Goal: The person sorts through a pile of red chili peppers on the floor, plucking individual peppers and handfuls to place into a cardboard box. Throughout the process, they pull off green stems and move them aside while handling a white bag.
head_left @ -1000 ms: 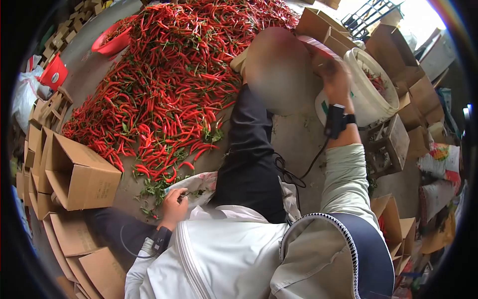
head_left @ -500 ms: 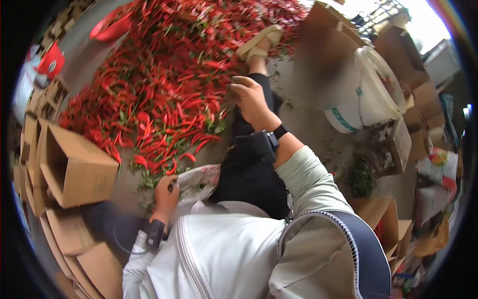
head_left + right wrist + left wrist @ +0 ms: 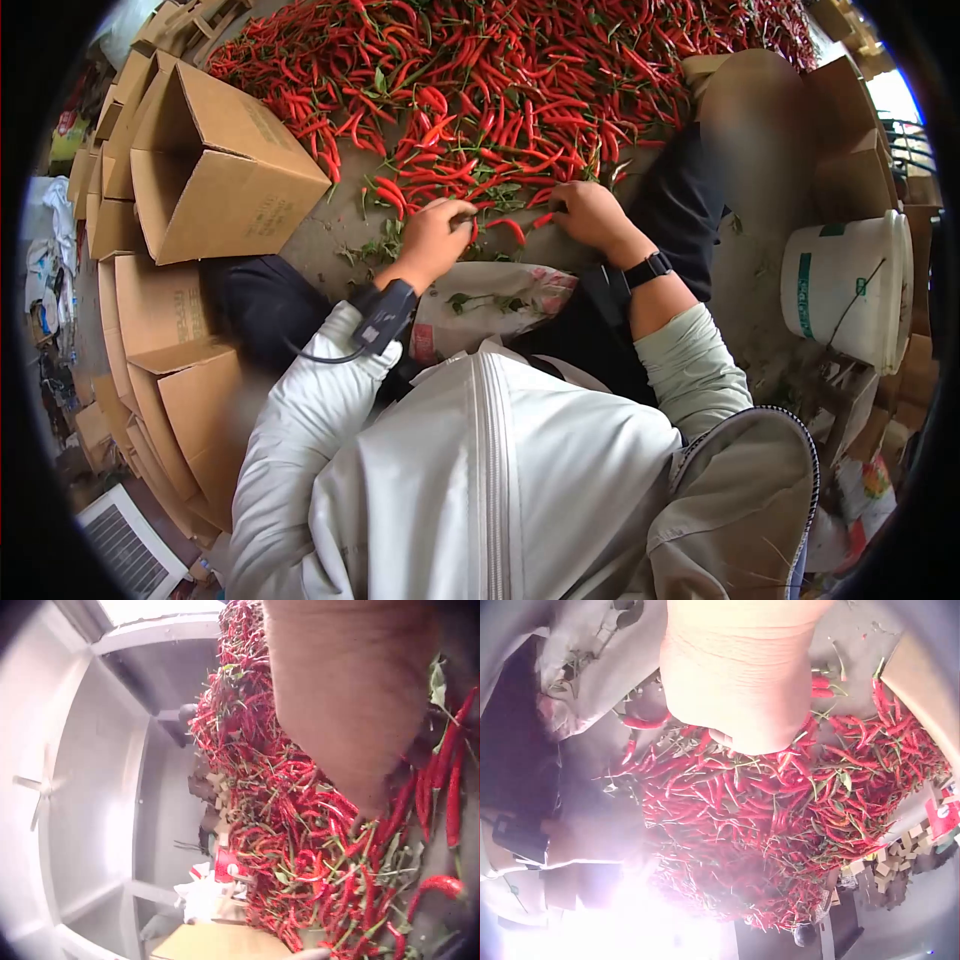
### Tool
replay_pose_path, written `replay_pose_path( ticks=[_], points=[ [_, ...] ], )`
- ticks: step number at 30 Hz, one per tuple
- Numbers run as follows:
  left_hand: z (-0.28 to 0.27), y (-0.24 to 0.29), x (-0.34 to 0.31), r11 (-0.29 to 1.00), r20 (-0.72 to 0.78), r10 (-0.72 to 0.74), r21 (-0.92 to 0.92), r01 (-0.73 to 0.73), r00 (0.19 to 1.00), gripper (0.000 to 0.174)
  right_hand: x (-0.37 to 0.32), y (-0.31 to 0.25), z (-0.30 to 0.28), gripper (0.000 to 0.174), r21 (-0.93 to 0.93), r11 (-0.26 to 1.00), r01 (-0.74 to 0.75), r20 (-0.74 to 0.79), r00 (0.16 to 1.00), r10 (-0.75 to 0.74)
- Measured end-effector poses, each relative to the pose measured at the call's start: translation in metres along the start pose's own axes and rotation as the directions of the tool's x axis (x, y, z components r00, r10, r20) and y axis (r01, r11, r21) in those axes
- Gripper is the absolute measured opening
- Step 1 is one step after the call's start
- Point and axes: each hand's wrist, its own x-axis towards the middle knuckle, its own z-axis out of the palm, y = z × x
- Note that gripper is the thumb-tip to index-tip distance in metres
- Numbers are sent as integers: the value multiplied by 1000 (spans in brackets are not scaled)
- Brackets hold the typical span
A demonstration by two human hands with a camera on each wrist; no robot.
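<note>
In the head view my left hand (image 3: pixel 435 242) reaches to the near edge of a big heap of red chili peppers (image 3: pixel 500 110), fingers bent downward. Red shows right beside its fingertips. Facing it, my right hand (image 3: pixel 592 215) points inward with bent fingers, and a small chili pepper (image 3: pixel 543 220) lies at its fingertips. Between the hands is a curved chili pepper (image 3: pixel 508 230). Both wrist views show the backs of the hands over the chilies, hiding most of the fingers; I cannot tell what they grip.
Open cardboard boxes (image 3: pixel 235 165) stand at the left. A white bucket (image 3: pixel 845 290) is on the right. A pale printed sack (image 3: pixel 490 310) with green leaf bits lies between the legs, which stretch out to either side. Green leaves (image 3: pixel 380 245) litter the floor near the heap.
The right hand has come back from beside the bucket to the heap's near edge. My left hand has moved forward to the chilies. The head view has swung toward the left.
</note>
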Motion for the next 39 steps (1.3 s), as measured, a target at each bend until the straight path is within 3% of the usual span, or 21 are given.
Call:
replay_pose_path(
  ticks=[2, 5, 8, 12, 14, 16, 18, 19, 20, 21, 22, 24, 25, 27, 28, 29, 30, 31, 32, 35, 39],
  points=[
    [16, 10, 10, 993, 39, 91, 71, -93, 995, 19, 4, 17, 21, 16, -283, 952, 121, 60, 992, -108],
    [41, 15, 20, 950, 173, 245, 153, -272, 954, 18, 3, 7, 29, 18, -299, 953, 58, 20, 998, -54],
    [61, 12, 20, 857, 359, 168, 407, -316, 918, 20, 7, 4, 28, 17, -296, 950, 99, 55, 995, -86],
    [56, 12, 17, 845, 383, 148, 430, -317, 912, 16, 7, 15, 19, 18, -188, 968, 168, -8, 985, -173],
    [48, 11, 19, 840, 341, 234, 401, -366, 911, 15, 5, 5, -6, 21, -189, 981, 52, -28, 998, -59],
    [37, 17, 23, 887, 138, 353, 267, -378, 926, 16, 0, -3, -25, 24, -9, 994, -104, -61, 993, 104],
    [27, 22, 22, 922, 92, 306, 220, -319, 948, 16, -1, 2, -32, 21, 239, 971, -8, -148, 988, 45],
    [24, 21, 22, 988, 47, 96, -127, -90, 994, 17, -1, 0, -34, 21, 240, 971, -7, -149, 988, 44],
    [21, 21, 21, 877, 78, -120, -459, 143, 990, 18, -3, -3, -37, 17, 593, 800, -87, -115, 975, 191],
    [12, 32, 19, 592, 214, -275, -730, 341, 937, 14, -4, -5, -38, 14, 853, 502, -141, -27, 950, 312],
    [8, 28, 17, 593, 211, -275, -731, 338, 938, 14, -4, -5, -38, 14, 853, 504, -139, -28, 951, 309],
    [1, 21, 13, -61, 406, -302, -911, 408, 863, 11, -4, 0, -36, 8, 995, 50, -83, 64, 950, 307],
    [0, 23, 12, -127, 417, -364, -908, 399, 833, 9, -4, 3, -35, 8, 995, 50, -84, 64, 950, 306],
    [1, -2, 12, -7, 403, -331, -905, 425, 853, 10, -4, 10, -33, 11, 788, 556, -263, 100, 947, 307],
    [0, -7, 12, 115, 394, -297, -890, 442, 870, 11, -4, 10, -28, 11, 788, 557, -263, 100, 947, 307],
    [2, -11, 12, 306, 319, -401, -836, 454, 859, 9, -5, 8, -22, 12, 349, 917, -195, -30, 975, 219],
    [3, -12, 12, 306, 319, -402, -837, 455, 858, 9, -6, 9, -13, 13, -208, 974, -90, -90, 993, 72],
    [3, -12, 11, 697, 159, -370, -604, 386, 915, 8, -1, 16, -1, 14, -316, 946, -69, -67, 996, 50],
    [2, -13, 11, 937, 31, -264, -228, 264, 964, 10, 2, 22, 11, 14, -313, 947, -67, -65, 997, 49],
    [2, -12, 4, 971, 48, -223, 104, 217, 974, 20, 10, 16, 25, 15, -466, 879, -97, -12, 995, 103],
    [7, -3, 1, 890, 141, -180, 445, 100, 974, 24, 6, 12, 11, 16, -389, 921, -10, -63, 998, -16]
  ],
)
